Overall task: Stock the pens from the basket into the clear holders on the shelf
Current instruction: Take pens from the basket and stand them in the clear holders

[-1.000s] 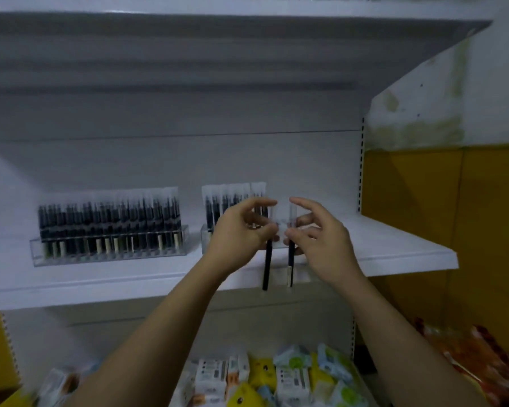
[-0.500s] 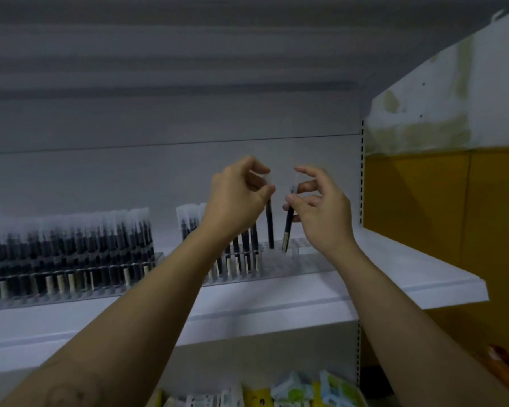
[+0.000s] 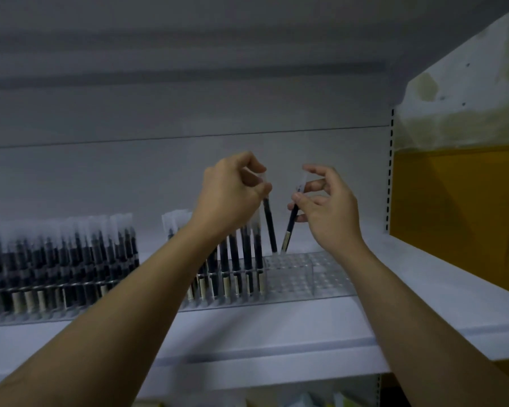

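Note:
My left hand (image 3: 231, 193) pinches the clear-wrapped top of a black pen (image 3: 270, 227) that hangs nearly upright. My right hand (image 3: 326, 207) pinches a second black pen (image 3: 290, 227), tilted with its pale lower end leaning left. Both tips sit just above the holes at the back of a clear holder (image 3: 306, 277) on the white shelf (image 3: 276, 333). The left part of this holder is filled with several wrapped black pens (image 3: 241, 254). A second clear holder (image 3: 56, 292), full of pens, stands further left. The basket is out of view.
The shelf's back panel (image 3: 188, 171) and an upper shelf underside (image 3: 188, 39) enclose the space. A yellow wall panel (image 3: 453, 201) lies to the right past the slotted upright (image 3: 390, 171). Packaged goods (image 3: 306, 399) peek from below the shelf edge.
Both hands rose from below the shelf edge up over the right holder, carrying one pen each. The view has moved closer and the pen tips now hover at the holder's holes.

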{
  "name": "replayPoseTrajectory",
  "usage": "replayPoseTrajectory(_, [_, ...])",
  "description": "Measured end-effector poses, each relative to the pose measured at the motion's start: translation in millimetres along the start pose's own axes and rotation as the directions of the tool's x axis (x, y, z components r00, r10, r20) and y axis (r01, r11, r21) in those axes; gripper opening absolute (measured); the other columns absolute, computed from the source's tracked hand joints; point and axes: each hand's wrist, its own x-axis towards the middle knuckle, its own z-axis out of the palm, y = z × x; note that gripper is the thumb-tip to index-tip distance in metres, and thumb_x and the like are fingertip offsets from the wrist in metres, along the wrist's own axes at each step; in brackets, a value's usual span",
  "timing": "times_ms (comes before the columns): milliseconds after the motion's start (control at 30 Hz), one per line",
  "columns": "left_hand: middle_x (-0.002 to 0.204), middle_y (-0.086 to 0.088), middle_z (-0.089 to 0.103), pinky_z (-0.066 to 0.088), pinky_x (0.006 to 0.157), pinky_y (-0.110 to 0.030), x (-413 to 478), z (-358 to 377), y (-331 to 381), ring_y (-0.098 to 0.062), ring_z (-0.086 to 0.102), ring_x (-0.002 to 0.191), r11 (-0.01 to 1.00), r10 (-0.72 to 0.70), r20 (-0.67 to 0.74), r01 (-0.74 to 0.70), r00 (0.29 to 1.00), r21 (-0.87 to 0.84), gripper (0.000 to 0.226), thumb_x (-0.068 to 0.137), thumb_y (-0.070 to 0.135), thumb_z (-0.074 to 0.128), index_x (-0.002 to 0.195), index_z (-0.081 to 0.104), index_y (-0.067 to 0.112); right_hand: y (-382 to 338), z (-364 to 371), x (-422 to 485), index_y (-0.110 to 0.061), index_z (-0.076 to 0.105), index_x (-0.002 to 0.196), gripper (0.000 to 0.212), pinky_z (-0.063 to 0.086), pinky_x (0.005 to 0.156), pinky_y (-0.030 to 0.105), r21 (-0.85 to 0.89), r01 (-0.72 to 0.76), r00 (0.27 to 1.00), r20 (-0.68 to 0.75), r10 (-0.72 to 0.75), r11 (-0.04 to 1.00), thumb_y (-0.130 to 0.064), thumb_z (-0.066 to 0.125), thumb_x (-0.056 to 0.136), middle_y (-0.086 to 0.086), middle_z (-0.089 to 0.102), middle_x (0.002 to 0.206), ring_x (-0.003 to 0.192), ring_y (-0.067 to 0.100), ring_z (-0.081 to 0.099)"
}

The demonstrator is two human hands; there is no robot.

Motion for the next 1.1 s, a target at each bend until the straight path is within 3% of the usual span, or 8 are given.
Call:
replayPoseTrajectory(100, [0.080,0.009,0.071,0.055,0.069,-0.020,-0.3,-2.1,-1.2,-0.002,0.067,0.075,1.000,-0.006,-0.006,0.006,1.000,0.023,0.014,0.085,0.024,0.072,0.095,0.062,0.023,4.3,1.0,2.0,-0.028,0.054,0.117,0.039,0.059,0.060,0.033,0.041,-0.008,1.000,0.011,0.008,0.999,-0.003,0.064,0.089,-0.001,0.055,0.091,0.076,0.020,0.071])
replayPoseTrajectory(267, [0.083,0.011,0.069,0.050,0.063,-0.013,-2.8,0.4,-3.2,0.002,0.065,0.075,0.998,-0.035,0.043,0.032,0.998,0.056,0.016,0.084,0.024,0.073,0.097,0.063,0.022,7.1,-0.9,3.8,-0.029,0.054,0.116,0.039,0.059,0.060,0.032,0.088,-0.009,1.000,0.023,0.007,0.996,-0.003,0.064,0.090,0.000,0.056,0.091,0.076,0.020,0.072])
replayPoseTrajectory(400, [0.085,0.012,0.067,0.053,0.072,-0.018,-5.4,9.5,-3.1,-0.002,0.064,0.079,0.993,-0.055,0.102,0.044,0.993,0.107,0.014,0.084,0.028,0.072,0.094,0.065,0.022,7.2,-4.8,-0.6,-0.029,0.053,0.116,0.039,0.058,0.058,0.027,0.103,-0.005,1.000,0.022,0.003,0.995,-0.003,0.064,0.089,0.003,0.057,0.094,0.074,0.017,0.072])
replayPoseTrajectory(533, [0.083,0.016,0.059,0.043,0.062,-0.010,-5.9,13.7,-7.1,0.002,0.058,0.076,0.976,-0.076,0.108,0.052,0.991,0.210,0.009,0.087,0.032,0.069,0.089,0.062,0.026,10.9,-4.2,2.3,-0.030,0.054,0.117,0.040,0.057,0.057,0.027,0.073,0.016,0.999,0.044,-0.019,0.997,-0.004,0.066,0.088,0.003,0.059,0.094,0.074,0.018,0.071])
replayPoseTrajectory(700, [0.092,0.011,0.061,0.049,0.080,-0.027,-5.7,8.0,-6.4,-0.011,0.059,0.090,0.932,-0.120,0.184,0.047,0.976,0.359,0.010,0.088,0.034,0.066,0.095,0.065,0.026,6.2,8.6,2.9,-0.037,0.056,0.113,0.043,0.058,0.066,0.032,-0.156,0.037,0.972,0.236,0.001,0.987,-0.010,0.071,0.084,-0.006,0.061,0.090,0.070,0.014,0.068])
replayPoseTrajectory(900, [0.108,0.002,0.068,0.051,0.089,-0.036,-10.2,11.9,-3.6,-0.019,0.062,0.099,0.904,-0.105,0.156,0.029,0.982,0.426,0.018,0.091,0.032,0.061,0.106,0.065,0.023,-0.1,7.7,-18.4,-0.041,0.052,0.128,0.047,0.051,0.066,0.019,-0.309,0.066,0.944,0.327,0.040,0.949,-0.015,0.064,0.091,-0.010,0.060,0.093,0.076,0.009,0.062])
replayPoseTrajectory(1000, [0.114,0.000,0.068,0.042,0.102,-0.037,-14.7,9.2,2.1,-0.021,0.061,0.102,0.874,-0.087,0.168,-0.006,0.982,0.486,0.026,0.094,0.033,0.055,0.116,0.063,0.023,-5.1,3.1,-22.8,-0.039,0.049,0.134,0.044,0.052,0.072,0.027,-0.435,0.116,0.924,0.377,0.064,0.893,-0.023,0.059,0.095,-0.009,0.061,0.098,0.077,0.009,0.060])
replayPoseTrajectory(1100, [0.126,0.000,0.063,0.016,0.118,-0.040,-23.0,1.7,6.1,-0.019,0.052,0.123,0.833,-0.077,0.200,-0.047,0.977,0.551,0.037,0.094,0.037,0.053,0.129,0.057,0.025,-13.2,-2.3,-31.1,-0.042,0.033,0.145,0.061,0.053,0.081,0.031,-0.499,0.085,0.908,0.395,0.139,0.863,-0.023,0.060,0.094,-0.004,0.058,0.114,0.087,0.012,0.059])
